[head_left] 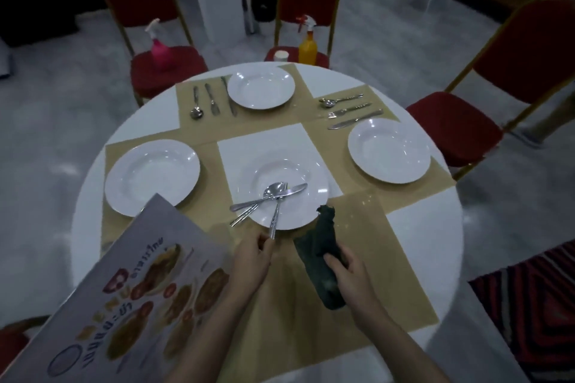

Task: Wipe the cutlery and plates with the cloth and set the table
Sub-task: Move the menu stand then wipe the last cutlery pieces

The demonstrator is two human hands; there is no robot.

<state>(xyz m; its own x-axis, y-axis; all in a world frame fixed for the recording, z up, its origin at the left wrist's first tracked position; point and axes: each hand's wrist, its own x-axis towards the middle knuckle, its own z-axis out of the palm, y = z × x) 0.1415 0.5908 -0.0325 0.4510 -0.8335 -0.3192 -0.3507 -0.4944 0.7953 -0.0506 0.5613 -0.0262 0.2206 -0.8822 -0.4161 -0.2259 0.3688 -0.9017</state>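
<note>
A: Quick, what's in your hands?

B: My left hand [252, 253] pinches the handle end of the spoon [275, 211], fingers curled tight round it. The spoon's bowl rests in the near plate [311, 211], crossed over a knife [295, 189] and what looks like a fork [245, 214]; it's blurry there, so I can't be sure of the tines. My right hand [342, 270] grips the dark cloth [320, 246], fingers wrapped round its lower part, the free end sticking up just beside the plate rim.

A: How does the stuff handle?

B: Spoon is thin steel, light, stiff and slick, I'd judge. Best held at the handle end, where I've got it, so the cloth can run over the bowl. Cloth is soft, limp, bunches easily. Plate looks like glossy ceramic or melamine, slippery and likely breakable, so take it by the rim with both hands.

A: Where is everything else?

B: Near plate sits at the middle of the round white table [420, 242], partly on a tan placemat [357, 289]. Far plate [260, 87] and right plate [389, 151] have cutlery laid out beside them. Left plate [151, 177] has none visible. A menu card [124, 305] covers the near-left corner.

A: Task status?

B: Two places look set, I'd say. Near setting not yet wiped or laid.
</note>
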